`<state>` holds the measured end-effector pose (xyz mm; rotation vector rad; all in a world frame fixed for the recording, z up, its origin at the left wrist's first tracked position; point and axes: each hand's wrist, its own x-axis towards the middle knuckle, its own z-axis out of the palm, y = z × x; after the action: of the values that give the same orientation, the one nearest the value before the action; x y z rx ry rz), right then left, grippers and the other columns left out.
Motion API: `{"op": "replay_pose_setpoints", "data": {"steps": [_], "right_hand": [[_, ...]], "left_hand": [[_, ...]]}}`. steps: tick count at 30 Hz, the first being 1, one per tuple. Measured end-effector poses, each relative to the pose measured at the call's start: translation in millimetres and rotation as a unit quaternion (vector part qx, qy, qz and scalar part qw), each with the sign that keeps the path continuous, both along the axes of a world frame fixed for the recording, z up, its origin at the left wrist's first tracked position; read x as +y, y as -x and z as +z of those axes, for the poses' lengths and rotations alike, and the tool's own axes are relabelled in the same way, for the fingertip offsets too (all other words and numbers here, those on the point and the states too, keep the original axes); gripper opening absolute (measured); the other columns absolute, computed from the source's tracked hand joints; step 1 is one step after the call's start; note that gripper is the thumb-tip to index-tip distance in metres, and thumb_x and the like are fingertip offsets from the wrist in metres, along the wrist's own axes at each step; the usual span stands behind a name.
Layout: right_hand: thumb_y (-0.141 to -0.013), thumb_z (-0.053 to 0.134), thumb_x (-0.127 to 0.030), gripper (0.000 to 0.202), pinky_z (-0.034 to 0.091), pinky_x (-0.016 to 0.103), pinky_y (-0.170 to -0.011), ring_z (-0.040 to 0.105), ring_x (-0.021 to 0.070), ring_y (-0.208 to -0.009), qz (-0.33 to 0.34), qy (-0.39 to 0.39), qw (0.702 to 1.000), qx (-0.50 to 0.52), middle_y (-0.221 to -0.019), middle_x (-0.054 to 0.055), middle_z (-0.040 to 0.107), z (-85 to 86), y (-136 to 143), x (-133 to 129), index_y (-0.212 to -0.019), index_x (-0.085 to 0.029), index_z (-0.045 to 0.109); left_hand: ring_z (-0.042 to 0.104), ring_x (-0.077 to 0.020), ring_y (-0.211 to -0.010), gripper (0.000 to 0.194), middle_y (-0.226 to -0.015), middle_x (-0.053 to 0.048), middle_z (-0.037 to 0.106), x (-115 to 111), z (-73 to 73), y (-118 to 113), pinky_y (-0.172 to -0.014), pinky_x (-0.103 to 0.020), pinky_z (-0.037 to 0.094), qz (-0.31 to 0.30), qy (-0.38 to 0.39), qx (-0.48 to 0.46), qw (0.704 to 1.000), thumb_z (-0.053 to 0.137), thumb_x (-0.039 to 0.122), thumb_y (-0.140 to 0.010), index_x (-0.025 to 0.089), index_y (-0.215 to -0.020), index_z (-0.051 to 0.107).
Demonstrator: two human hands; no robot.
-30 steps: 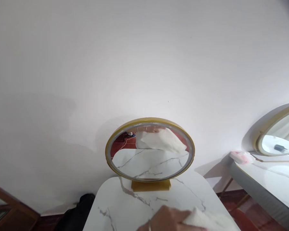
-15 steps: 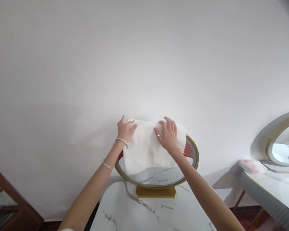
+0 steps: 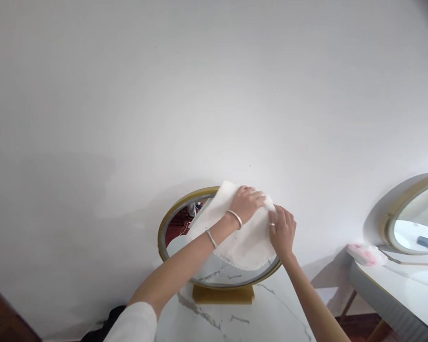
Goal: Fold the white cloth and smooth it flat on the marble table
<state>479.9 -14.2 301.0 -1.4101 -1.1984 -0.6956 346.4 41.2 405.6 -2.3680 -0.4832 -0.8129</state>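
A white cloth (image 3: pixel 223 232) with a scalloped edge hangs slanted over the front of a round, gold-framed mirror (image 3: pixel 159 240). My left hand (image 3: pixel 248 203), with two bracelets near the wrist, reaches across to the upper right of the mirror, its fingers curled on the cloth near the top. At the right rim, my right hand (image 3: pixel 284 230) grips the cloth's edge, thumb in front and fingers around the side; a ring shows on it. Part of the mirror's rim is covered by the cloth and my hands.
The mirror's gold base (image 3: pixel 223 294) stands on a white marbled tabletop (image 3: pixel 267 323) against a plain wall (image 3: pixel 214 104). To the right is a second table (image 3: pixel 406 285) with another round mirror (image 3: pixel 385 228) and a pink-and-white packet (image 3: pixel 366 254). Brown wooden furniture (image 3: pixel 7 313) shows at lower left.
My left hand has moved right across the mirror, uncovering its left side. The cloth has shifted right and tilted. My right hand has moved right and down to the mirror's right rim.
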Motion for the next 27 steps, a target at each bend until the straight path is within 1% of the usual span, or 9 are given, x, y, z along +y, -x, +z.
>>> {"op": "replay_pose_setpoints", "data": {"steps": [3,6,11,13,15,19,23,25,27], "right_hand": [[-0.094,0.039,-0.032,0.033,0.041,0.047,-0.091,0.049,0.0297,-0.117,-0.015,-0.034,0.999,0.021,-0.127,0.014,0.055,-10.0,-8.4,-8.5,-0.120,-0.019,0.054],[-0.093,0.039,-0.025,0.035,0.038,0.046,-0.098,0.048,0.0263,-0.121,0.008,-0.060,0.998,-0.032,-0.126,0.013,0.057,11.5,1.3,-8.5,-0.126,-0.019,0.051],[-0.092,0.043,-0.023,0.033,0.035,0.043,-0.102,0.055,0.0232,-0.108,0.047,-0.023,0.982,-0.182,-0.114,0.009,0.065,71.1,55.6,14.6,-0.123,-0.018,0.054],[-0.092,0.044,-0.027,0.034,0.035,0.044,-0.102,0.054,0.0246,-0.107,0.056,-0.010,0.971,-0.233,-0.115,0.010,0.064,86.3,85.4,28.0,-0.122,-0.016,0.055],[-0.092,0.045,-0.029,0.037,0.035,0.046,-0.102,0.052,0.0271,-0.110,0.066,-0.010,0.955,-0.289,-0.117,0.012,0.063,92.1,114.4,41.5,-0.124,-0.014,0.055],[-0.091,0.044,-0.025,0.045,0.030,0.047,-0.108,0.043,0.0296,-0.126,0.093,-0.055,0.908,-0.405,-0.134,0.015,0.053,74.5,156.4,62.9,-0.134,-0.009,0.047],[-0.089,0.042,-0.013,0.048,0.030,0.039,-0.111,0.034,0.0227,-0.136,0.147,-0.074,0.843,-0.512,-0.145,0.009,0.044,35.7,169.6,69.7,-0.137,-0.010,0.044],[-0.090,0.042,-0.014,0.049,0.030,0.038,-0.112,0.032,0.0216,-0.138,0.155,-0.047,0.843,-0.513,-0.147,0.007,0.040,21.5,165.9,68.0,-0.139,-0.012,0.042],[-0.092,0.042,-0.020,0.050,0.027,0.041,-0.113,0.029,0.0217,-0.139,0.140,-0.023,0.870,-0.472,-0.148,0.007,0.038,17.2,157.2,64.9,-0.142,-0.017,0.038]], "left_hand": [[0.059,-0.0160,-0.106,0.021,-0.105,0.001,0.071,-2.3,-6.1,-21.0,-0.090,-0.032,0.041,-0.049,-0.009,0.024,0.998,0.046,0.021,-0.095,0.021,-0.097,0.068],[0.061,-0.0154,-0.105,0.017,-0.103,0.002,0.072,-2.0,-1.3,-8.6,-0.090,-0.032,0.041,-0.059,0.017,-0.033,0.998,0.052,0.023,-0.093,0.023,-0.098,0.068],[0.063,-0.0154,-0.098,0.018,-0.103,0.001,0.073,10.7,16.1,69.2,-0.089,-0.034,0.044,-0.028,0.103,-0.205,0.973,0.055,0.034,-0.092,0.025,-0.098,0.068],[0.063,-0.0171,-0.101,0.021,-0.107,-0.001,0.071,17.3,13.9,108.5,-0.089,-0.035,0.045,-0.016,0.126,-0.242,0.962,0.055,0.036,-0.091,0.025,-0.105,0.066],[0.062,-0.0187,-0.105,0.026,-0.112,-0.003,0.069,23.2,3.0,144.9,-0.090,-0.037,0.047,-0.009,0.142,-0.269,0.953,0.054,0.036,-0.091,0.025,-0.113,0.063],[0.062,-0.0203,-0.108,0.029,-0.115,-0.005,0.068,31.4,-36.7,195.9,-0.093,-0.039,0.050,-0.020,0.163,-0.371,0.914,0.053,0.038,-0.091,0.025,-0.116,0.062],[0.065,-0.0215,-0.104,0.030,-0.113,-0.009,0.068,33.3,-73.0,215.4,-0.088,-0.039,0.055,-0.031,0.150,-0.469,0.870,0.056,0.035,-0.090,0.021,-0.115,0.064],[0.066,-0.0209,-0.100,0.026,-0.108,-0.008,0.070,32.4,-79.2,213.7,-0.086,-0.040,0.056,-0.036,0.104,-0.492,0.864,0.057,0.031,-0.090,0.020,-0.111,0.066],[0.066,-0.0197,-0.097,0.020,-0.102,-0.006,0.071,30.8,-73.9,204.3,-0.084,-0.040,0.056,-0.050,0.053,-0.492,0.867,0.056,0.026,-0.090,0.021,-0.106,0.068]]}}
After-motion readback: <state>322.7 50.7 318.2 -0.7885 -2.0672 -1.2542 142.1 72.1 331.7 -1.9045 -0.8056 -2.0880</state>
